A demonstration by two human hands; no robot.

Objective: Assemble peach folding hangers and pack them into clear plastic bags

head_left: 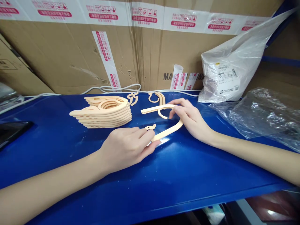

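Note:
Between my hands is a cream plastic folding hanger (169,130), its two arms bent toward the left and its hook curling inside them. My right hand (189,118) grips it at the bend on the right. Closed on the end of the nearer arm is my left hand (131,144), with a small cream curved piece (150,127) showing at its fingertips. Whether that piece is joined to the arm is hidden by the fingers. A neat stack of folded cream hangers (105,117) lies beyond my left hand. Behind it are small loose curved pieces (133,98).
More cream hanger parts (161,99) lie behind the held hanger. A white cable (112,89) runs along the back of the blue table (150,190), before a large cardboard box (70,53). At right are a white plastic bag (220,68) and clear wrapping (264,115); a dark phone-like object (14,132) lies left.

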